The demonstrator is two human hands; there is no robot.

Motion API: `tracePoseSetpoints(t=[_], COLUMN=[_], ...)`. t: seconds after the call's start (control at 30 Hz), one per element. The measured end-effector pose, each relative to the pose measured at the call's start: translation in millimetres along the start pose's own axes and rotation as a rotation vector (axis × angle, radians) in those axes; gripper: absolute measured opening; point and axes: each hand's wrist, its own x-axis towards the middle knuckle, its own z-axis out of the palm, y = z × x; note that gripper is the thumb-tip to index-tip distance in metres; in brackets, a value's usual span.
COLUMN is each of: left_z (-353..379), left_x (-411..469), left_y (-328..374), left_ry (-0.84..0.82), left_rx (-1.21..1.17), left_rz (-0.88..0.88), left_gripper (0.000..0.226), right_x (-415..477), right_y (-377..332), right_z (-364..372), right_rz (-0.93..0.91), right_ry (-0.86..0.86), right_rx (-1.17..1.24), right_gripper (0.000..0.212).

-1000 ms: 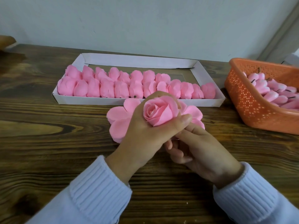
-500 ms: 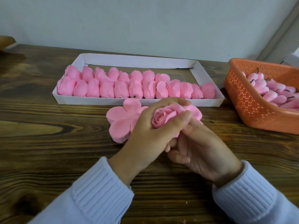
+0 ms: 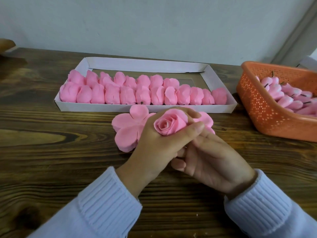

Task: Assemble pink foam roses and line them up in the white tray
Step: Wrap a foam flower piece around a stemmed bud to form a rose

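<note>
At frame centre, the left hand [image 3: 154, 148] curls thumb and fingers round a rose [image 3: 169, 125]. The right hand [image 3: 211, 162] curls beneath it, its pinch hidden. Flat petals [image 3: 127, 127] lie just behind. Farther up, the tray [image 3: 171, 108] holds a full front row and a part-filled second. At right, the basket [image 3: 257, 109] has many buds [image 3: 288, 100] left.

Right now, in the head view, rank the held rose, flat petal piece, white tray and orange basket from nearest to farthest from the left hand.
1. Rose: gripped in the left hand.
2. Flat petal piece: partly hidden behind the hand, leftward.
3. White tray: just beyond the petals.
4. Orange basket: far right.
</note>
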Motion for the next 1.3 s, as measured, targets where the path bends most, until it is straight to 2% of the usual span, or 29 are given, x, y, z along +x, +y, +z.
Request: tracePoseSetpoints(t=[0.07, 0.2, 0.27, 0.37, 0.47, 0.6, 0.73, 0.83, 0.93, 1.07, 1.17, 1.27, 1.3], left_z=[-0.2, -0.2, 0.0, -0.4, 1.3, 4.7, -0.6, -0.1, 2.5, 1.4, -0.8, 1.6, 2.0], left_x=[-0.2, -1.1, -0.5, 0.1, -1.6, -1.9, 1.2, 1.5, 1.7, -0.2, -0.5, -1.3, -1.5], left_y=[-0.7, 0.0, 0.5, 1.7, 2.3, 5.0, -0.4, -1.7, 0.1, 5.0, 3.1, 3.1, 3.8], left_ry=[0.007, 0.008, -0.004, -0.018, -0.036, -0.059, -0.010, -0.068, -0.126, -0.093, -0.050, -0.083, -0.095], left_rx=[0.032, 0.039, 0.045, 0.048, 0.047, -0.010, 0.049, 0.059, 0.128, 0.059, 0.092, 0.092, 0.101], left_rz=[-0.018, -0.029, -0.014, 0.008, 0.025, 0.044, 0.048, 0.069, 0.049, 0.047, 0.036, 0.078, 0.093], left_gripper=[0.004, 0.017, 0.009, 0.014, 0.011, 0.011, 0.009, 0.014, 0.008, 0.019, 0.018, 0.005, 0.009], right_x=[0.0, 1.2, 0.7, -0.2, 2.3, 3.8, 1.0, 1.4, 1.5, -0.2, -1.5, 0.3, 0.9], right_y=[0.6, 2.7, 2.7, 1.4, 1.1, 1.8, -1.5, -2.6, -2.8, -3.1, -2.2, -0.5, -0.1], right_z=[-0.9, 2.4, 3.1, 1.3, 1.8, 4.0, -0.3, -4.6, -4.5, -6.3, -8.5, -6.3, -4.8], right_rz=[-0.020, 0.010, -0.002, -0.025, -0.014, 0.010, 0.009, 0.029, 0.065, 0.070, 0.056, 0.030, 0.026], right_ry=[-0.002, 0.052, 0.023, -0.003, 0.073, 0.119, -0.011, 0.033, 0.058, -0.046, -0.088, -0.094, -0.091], right_rx=[-0.010, -0.129, -0.089, -0.042, -0.091, -0.170, -0.050, -0.048, -0.124, -0.089, -0.127, -0.150, -0.180], right_gripper=[0.053, 0.033, 0.037, 0.055, 0.038, 0.036, 0.062, 0.056, 0.051, 0.069, 0.062, 0.047, 0.043])
